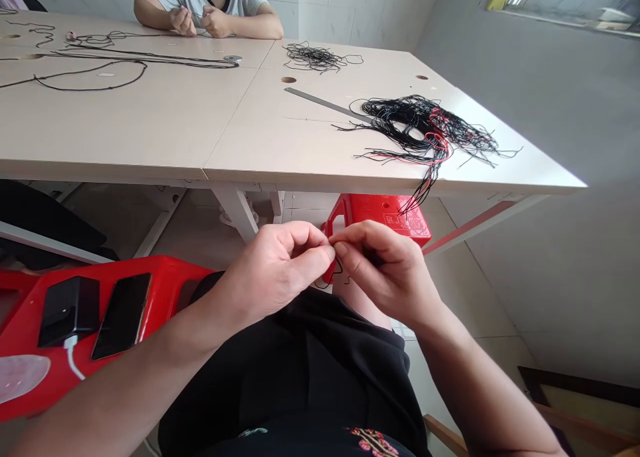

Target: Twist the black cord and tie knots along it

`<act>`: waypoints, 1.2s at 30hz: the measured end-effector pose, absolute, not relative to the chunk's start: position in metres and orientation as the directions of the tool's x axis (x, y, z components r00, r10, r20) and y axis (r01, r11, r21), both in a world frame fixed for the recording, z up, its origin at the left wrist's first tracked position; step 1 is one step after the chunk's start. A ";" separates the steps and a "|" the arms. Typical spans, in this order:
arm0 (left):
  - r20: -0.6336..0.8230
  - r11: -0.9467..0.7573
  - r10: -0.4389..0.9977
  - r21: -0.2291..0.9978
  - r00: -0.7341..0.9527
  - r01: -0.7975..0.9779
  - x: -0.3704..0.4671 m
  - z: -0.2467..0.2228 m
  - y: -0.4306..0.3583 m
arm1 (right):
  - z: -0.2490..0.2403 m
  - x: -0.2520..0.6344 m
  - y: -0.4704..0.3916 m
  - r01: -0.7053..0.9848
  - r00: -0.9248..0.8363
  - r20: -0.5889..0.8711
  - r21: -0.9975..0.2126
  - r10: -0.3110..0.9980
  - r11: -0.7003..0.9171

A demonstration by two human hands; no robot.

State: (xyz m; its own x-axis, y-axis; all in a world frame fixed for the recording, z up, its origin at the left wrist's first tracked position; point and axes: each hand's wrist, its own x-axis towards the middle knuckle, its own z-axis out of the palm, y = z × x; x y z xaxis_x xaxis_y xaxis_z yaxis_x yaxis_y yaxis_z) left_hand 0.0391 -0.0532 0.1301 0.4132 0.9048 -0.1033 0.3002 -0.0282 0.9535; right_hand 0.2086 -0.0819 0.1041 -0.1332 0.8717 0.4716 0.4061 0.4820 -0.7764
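My left hand (287, 267) and my right hand (383, 267) meet fingertip to fingertip above my lap. Each is closed in a pinch. A thin black cord (327, 285) hangs in a small loop just below the joined fingertips; the part between the fingers is hidden. On the table, beyond my right hand, lies a big tangled bundle of black cords (400, 120) with some red cord (440, 143) in it. Several cord ends droop over the table's front edge. A metal ruler (325, 103) lies partly under this bundle.
A smaller heap of black cord (315, 58) and long cords (150, 58) lie farther back on the pale table (125, 130). Across it sits a person (210, 17), hands together. A red stool (385, 213) stands under the table; another red stool (165, 277) holds a phone (123, 315) and a power bank (70, 310).
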 end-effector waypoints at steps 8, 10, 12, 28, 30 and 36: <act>0.054 -0.149 0.921 0.964 0.385 0.221 0.050 0.122 -0.050 | 0.091 0.206 -0.083 0.671 -0.201 0.762 -0.351 0.616 0.653; 0.058 -0.142 0.915 0.973 0.400 0.184 0.050 0.122 -0.052 | 0.092 0.207 -0.084 0.658 -0.184 0.762 -0.374 0.621 0.653; 0.053 -0.105 0.919 0.988 0.392 0.114 0.049 0.121 -0.054 | 0.094 0.210 -0.082 0.612 -0.175 0.740 -0.435 0.649 0.661; -0.271 0.344 0.883 0.929 0.384 -0.135 0.048 0.127 -0.057 | 0.080 0.199 -0.089 0.181 0.074 0.400 -0.906 0.914 0.382; -0.278 0.355 0.877 0.924 0.391 -0.141 0.046 0.128 -0.057 | 0.084 0.201 -0.089 0.173 0.051 0.386 -0.912 0.921 0.372; -0.160 0.212 0.906 0.973 0.391 -0.094 0.047 0.122 -0.055 | 0.093 0.203 -0.089 0.374 0.017 0.433 -0.839 0.901 0.396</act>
State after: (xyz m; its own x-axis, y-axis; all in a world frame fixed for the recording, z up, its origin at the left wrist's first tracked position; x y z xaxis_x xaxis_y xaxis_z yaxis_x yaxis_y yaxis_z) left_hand 0.0475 -0.0550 0.1217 0.3914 0.9063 -0.1596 -0.0943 0.2120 0.9727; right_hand 0.2033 -0.0894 0.0925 0.0172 0.9012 0.4331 0.3744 0.3958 -0.8385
